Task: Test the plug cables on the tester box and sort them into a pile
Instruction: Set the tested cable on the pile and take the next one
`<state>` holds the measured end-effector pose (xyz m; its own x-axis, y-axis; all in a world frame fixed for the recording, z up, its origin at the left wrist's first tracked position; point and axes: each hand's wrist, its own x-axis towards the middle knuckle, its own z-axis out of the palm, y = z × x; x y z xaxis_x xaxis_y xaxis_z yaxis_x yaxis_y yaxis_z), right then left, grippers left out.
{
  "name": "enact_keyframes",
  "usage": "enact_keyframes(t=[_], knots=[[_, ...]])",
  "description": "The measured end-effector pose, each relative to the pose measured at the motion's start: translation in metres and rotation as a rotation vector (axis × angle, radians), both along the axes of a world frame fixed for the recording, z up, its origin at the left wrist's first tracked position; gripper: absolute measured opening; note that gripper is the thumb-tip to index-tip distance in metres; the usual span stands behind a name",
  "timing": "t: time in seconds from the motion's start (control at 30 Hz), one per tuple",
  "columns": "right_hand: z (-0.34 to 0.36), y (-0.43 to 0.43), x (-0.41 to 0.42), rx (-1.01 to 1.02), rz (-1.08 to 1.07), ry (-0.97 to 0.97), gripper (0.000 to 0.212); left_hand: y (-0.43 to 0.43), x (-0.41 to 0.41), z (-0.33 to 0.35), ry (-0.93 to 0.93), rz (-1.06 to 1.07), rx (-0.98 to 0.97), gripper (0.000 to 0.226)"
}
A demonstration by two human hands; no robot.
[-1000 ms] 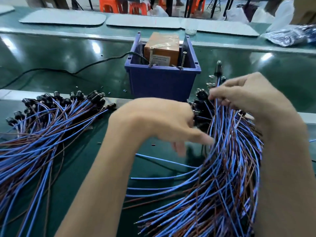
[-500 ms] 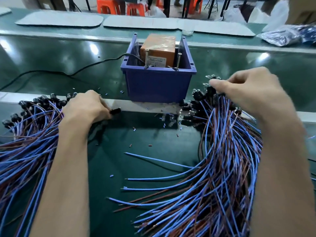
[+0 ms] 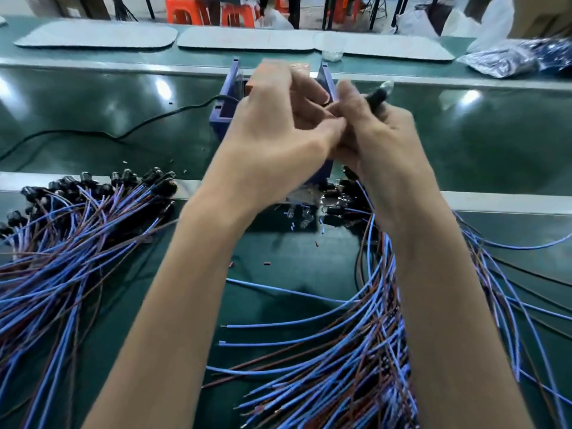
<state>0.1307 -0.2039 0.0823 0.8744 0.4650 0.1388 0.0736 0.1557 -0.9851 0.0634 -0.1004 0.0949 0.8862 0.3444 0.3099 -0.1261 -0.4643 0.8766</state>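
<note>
Both hands are raised together in front of the blue tester box, which they mostly hide. My right hand grips a plug cable by its black plug, the clear tip pointing up and right. My left hand has its fingers curled against the right hand's fingers; whether it pinches the cable's wires is hidden. A pile of blue and brown cables with black plugs lies at the left. A second, larger pile spreads at the right under my right forearm.
A black power cord runs left from the box across the green belt. Metal rails cross the bench. Grey mats lie at the far edge, and plastic bags at the far right. Small wire scraps dot the surface.
My left hand left the left pile and rose to meet the right hand. My right hand lifted a plug cable from the right pile up in front of the box.
</note>
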Motion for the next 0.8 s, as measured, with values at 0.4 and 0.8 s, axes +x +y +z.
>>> enact_keyframes(t=[0.4, 0.8], knots=[[-0.005, 0.006, -0.003, -0.241, -0.219, -0.403, 0.029, 0.013, 0.000, -0.001, 0.392, -0.022, -0.483, 0.074], [0.011, -0.013, -0.002, 0.308, -0.144, -0.003, 0.037, 0.026, 0.000, 0.006, -0.499, 0.401, -1.365, 0.028]])
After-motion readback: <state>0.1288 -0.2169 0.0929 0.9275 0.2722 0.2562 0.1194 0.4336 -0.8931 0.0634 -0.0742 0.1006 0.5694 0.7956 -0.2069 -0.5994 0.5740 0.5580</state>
